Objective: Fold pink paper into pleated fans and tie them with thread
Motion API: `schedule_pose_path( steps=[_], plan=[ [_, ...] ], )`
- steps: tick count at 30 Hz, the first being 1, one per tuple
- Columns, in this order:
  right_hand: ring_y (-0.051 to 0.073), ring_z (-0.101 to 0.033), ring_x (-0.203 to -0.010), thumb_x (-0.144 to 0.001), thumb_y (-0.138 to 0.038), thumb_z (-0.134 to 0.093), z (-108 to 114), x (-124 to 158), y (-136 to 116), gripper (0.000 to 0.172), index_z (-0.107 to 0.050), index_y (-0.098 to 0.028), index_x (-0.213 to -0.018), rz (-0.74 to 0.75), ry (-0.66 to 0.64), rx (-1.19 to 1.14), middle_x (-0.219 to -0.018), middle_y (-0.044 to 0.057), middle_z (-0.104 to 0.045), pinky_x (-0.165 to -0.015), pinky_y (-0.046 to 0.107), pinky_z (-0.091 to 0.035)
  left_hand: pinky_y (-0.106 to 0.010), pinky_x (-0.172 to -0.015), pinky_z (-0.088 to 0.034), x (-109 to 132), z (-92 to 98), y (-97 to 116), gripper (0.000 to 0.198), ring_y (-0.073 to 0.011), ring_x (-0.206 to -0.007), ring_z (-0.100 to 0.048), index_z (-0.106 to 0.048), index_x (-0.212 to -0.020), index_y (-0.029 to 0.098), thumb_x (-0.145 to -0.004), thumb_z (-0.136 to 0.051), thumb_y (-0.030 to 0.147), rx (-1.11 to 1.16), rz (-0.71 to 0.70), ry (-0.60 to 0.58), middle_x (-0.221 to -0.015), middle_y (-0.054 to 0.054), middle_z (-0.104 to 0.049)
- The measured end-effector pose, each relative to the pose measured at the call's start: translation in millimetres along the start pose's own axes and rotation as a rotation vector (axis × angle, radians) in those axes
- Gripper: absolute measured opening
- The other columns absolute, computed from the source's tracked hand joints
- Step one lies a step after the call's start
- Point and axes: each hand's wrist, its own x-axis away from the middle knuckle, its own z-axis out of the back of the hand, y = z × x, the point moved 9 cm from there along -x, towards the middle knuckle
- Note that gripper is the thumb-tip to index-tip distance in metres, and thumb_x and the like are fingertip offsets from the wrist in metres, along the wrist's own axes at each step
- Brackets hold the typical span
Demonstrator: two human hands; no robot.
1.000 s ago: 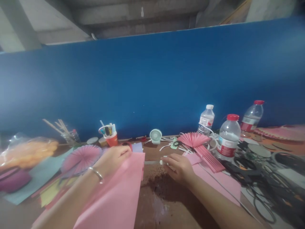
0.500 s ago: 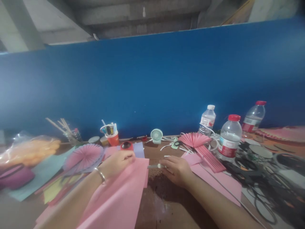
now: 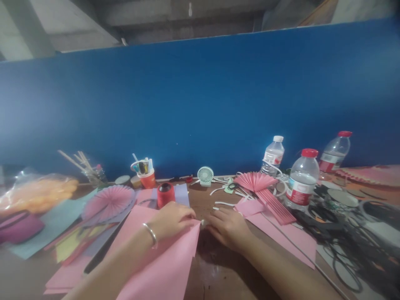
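My left hand (image 3: 173, 221), with a silver bangle at its wrist, has its fingers closed at the top right corner of a large sheet of pink paper (image 3: 156, 266). That corner is lifted a little. Just to the right, my right hand (image 3: 229, 227) is closed, its fingertips pointing at the same corner. A small whitish tip (image 3: 203, 222) shows at those fingertips; what it belongs to is hidden. Behind my left hand a red cylinder (image 3: 165, 195) with a black top stands on papers.
A pink pleated fan (image 3: 254, 181) and pink sheets (image 3: 286, 237) lie to the right, before bottles (image 3: 301, 179) and tangled cables (image 3: 340, 246). A small fan (image 3: 205, 176) and a cup of pens (image 3: 146, 178) stand at the back. A pink paper rosette (image 3: 108, 204) lies left.
My left hand has moved right and slightly down, bringing the pink paper's corner toward my right hand. The grey strip that stuck out from my right fingers is now mostly out of sight.
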Motion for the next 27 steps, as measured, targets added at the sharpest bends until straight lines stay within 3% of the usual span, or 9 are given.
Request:
schedule_pose_path(
  steps=[5,10,22,27],
  plan=[
    [0.014,-0.051,-0.066,-0.082,-0.025,-0.050,1.4,0.8,0.7,0.012,-0.059,-0.021,-0.089,-0.018,0.037,0.017,-0.069,0.002,-0.059,-0.056,0.028,-0.030,-0.023,-0.058,-0.034,-8.8,-12.8,-12.7,0.026,-0.0160,-0.070,-0.055,-0.062,-0.077,0.022,-0.079,-0.044,0.041,0.093,0.146,-0.035,-0.076,0.000,-0.063],
    [0.016,-0.052,-0.068,-0.081,-0.027,-0.052,-3.0,1.4,0.1,0.012,-0.060,-0.022,-0.089,-0.031,0.017,0.040,-0.070,0.002,-0.061,-0.056,0.028,-0.028,-0.022,-0.049,-0.031,-12.1,-23.1,-22.5,0.026,-0.0136,-0.059,-0.050,-0.059,-0.069,0.019,-0.074,-0.049,0.043,0.127,0.195,-0.043,-0.066,0.001,-0.058],
    [0.016,-0.051,-0.068,-0.083,-0.026,-0.050,2.9,1.0,-9.3,0.012,-0.060,-0.021,-0.087,0.008,0.027,-0.002,-0.070,0.003,-0.061,-0.057,0.028,-0.028,-0.021,-0.060,-0.037,-11.4,-22.0,-15.0,0.019,-0.0140,-0.068,-0.054,-0.064,-0.066,0.020,-0.070,-0.050,0.033,0.217,0.159,-0.087,-0.073,0.001,-0.061],
    [0.016,-0.051,-0.068,-0.086,-0.026,-0.046,4.5,2.2,-10.8,0.016,-0.060,-0.021,-0.090,0.038,0.027,0.012,-0.070,0.003,-0.061,-0.057,0.029,-0.028,-0.021,-0.053,-0.035,-11.4,-25.3,-21.1,0.021,-0.0138,-0.059,-0.054,-0.064,-0.064,0.019,-0.068,-0.052,0.035,0.235,0.178,-0.141,-0.063,0.001,-0.062]
  ],
)
